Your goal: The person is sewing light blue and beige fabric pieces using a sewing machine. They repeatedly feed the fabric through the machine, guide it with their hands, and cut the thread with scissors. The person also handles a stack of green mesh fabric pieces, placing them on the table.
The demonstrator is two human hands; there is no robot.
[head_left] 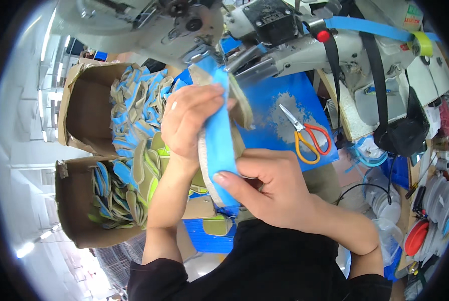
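A long fabric piece, blue on one face with a beige edge [220,143], looks like an insole and stands on its side below the sewing machine head [194,30]. My left hand [189,120] grips it near its upper end, fingers laid across the blue face close to the machine's working point. Its lower end is pinched in my right hand [274,188], the thumb on the blue face and the other fingers behind. The exact spot where the fabric meets the machine is blurred. Another beige curved strip [242,103] hangs just right of the upper end.
Orange-and-red-handled scissors [304,135] lie on a blue surface [264,133] strewn with grey lint. At left, two cardboard boxes [86,108] stand beside heaped blue, beige and green sole-shaped pieces [139,110]. Blue tape [370,27] runs across the machine arm at upper right.
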